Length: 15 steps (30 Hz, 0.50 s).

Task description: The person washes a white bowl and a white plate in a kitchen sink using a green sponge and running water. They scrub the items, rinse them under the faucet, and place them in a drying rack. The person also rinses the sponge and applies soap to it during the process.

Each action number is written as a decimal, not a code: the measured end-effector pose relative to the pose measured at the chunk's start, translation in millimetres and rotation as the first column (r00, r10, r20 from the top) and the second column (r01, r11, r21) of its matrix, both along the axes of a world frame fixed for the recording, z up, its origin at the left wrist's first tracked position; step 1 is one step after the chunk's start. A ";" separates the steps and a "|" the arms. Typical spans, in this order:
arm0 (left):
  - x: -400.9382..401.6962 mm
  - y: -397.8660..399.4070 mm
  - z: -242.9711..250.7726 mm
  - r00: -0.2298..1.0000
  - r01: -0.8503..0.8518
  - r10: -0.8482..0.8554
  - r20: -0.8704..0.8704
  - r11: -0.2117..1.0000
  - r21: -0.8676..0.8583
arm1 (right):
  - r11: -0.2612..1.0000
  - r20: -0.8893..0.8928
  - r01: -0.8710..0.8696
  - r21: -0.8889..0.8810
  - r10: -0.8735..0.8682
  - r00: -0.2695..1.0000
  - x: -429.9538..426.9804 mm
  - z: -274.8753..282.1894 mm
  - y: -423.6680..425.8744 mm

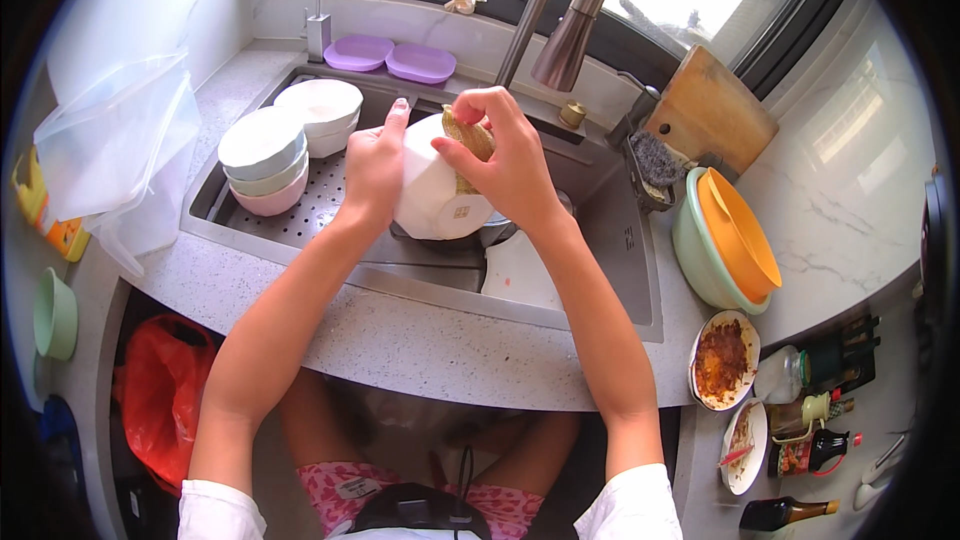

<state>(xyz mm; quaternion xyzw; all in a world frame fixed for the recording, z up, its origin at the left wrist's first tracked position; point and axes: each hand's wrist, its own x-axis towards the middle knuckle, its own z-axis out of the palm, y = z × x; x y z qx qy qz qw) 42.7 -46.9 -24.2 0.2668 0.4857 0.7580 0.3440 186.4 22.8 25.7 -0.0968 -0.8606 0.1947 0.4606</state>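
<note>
Over the sink, my left hand [375,169] grips a white faceted bowl [427,191] by its rim, thumb pointing up. The bowl is tipped on its side, its base with a small printed mark turned towards me. My right hand [514,157] pinches a yellowish-green scrubbing cloth [469,139] against the bowl's outer wall. Beneath my right forearm, a white dish or board [521,270], partly hidden, lies in the grey sink [607,247]. Left of my hands, a stack of bowls [262,165] in white, green and pink stands on the perforated drain tray [322,191], beside stacked white bowls [319,116].
A pull-down faucet [566,49] hangs behind my right hand. Purple soap dishes [420,64] sit at the back ledge. At right are nested basins [686,247], a cutting board [712,112], food-stained dishes [724,360] and sauce bottles [806,454]. Clear plastic bins [112,142] stand left.
</note>
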 end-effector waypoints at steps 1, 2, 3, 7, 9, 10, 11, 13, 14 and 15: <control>1.1 -0.2 -1.4 0.999 -0.015 0.015 -0.046 1.000 0.004 | 1.000 -0.041 0.015 0.018 -0.014 0.999 -3.1 -0.6 -3.4; 2.1 -0.2 -2.7 0.995 -0.030 0.031 -0.092 1.000 0.008 | 0.976 0.059 0.062 0.207 -0.076 0.995 -1.1 2.6 -3.7; 6.3 0.9 -1.6 0.990 -0.039 0.041 -0.135 0.999 0.015 | 0.951 0.071 0.072 0.302 -0.098 0.993 -1.8 0.9 -4.4; 11.4 -6.1 4.3 0.992 -0.063 0.076 -0.100 0.990 0.125 | 0.873 0.134 0.081 0.482 -0.164 0.977 -7.4 -0.9 -18.4; 16.8 -10.3 13.8 0.974 -0.135 0.151 -0.169 0.985 0.106 | 0.874 0.106 0.061 0.483 -0.128 0.986 -6.1 4.0 -14.6; 18.3 -17.2 20.1 0.968 -0.145 0.157 -0.198 0.987 0.070 | 0.893 0.069 0.049 0.448 -0.089 0.994 -3.7 10.0 -9.4; 18.5 -22.2 25.5 0.960 -0.157 0.160 -0.228 0.987 0.035 | 0.915 0.079 0.037 0.401 -0.075 0.994 1.4 18.0 -4.1; 8.2 -26.2 29.4 0.974 -0.128 0.151 -0.169 0.982 0.135 | 0.992 0.011 -0.011 0.127 0.010 1.000 8.8 24.5 -1.6; 4.2 -27.3 29.2 0.979 -0.122 0.141 -0.150 0.984 0.127 | 0.998 -0.005 -0.059 -0.014 0.059 0.998 9.9 17.6 3.8; 4.1 -25.7 29.6 0.984 -0.110 0.126 -0.128 0.986 0.123 | 0.987 -0.027 -0.084 -0.135 0.081 0.996 12.6 7.4 11.8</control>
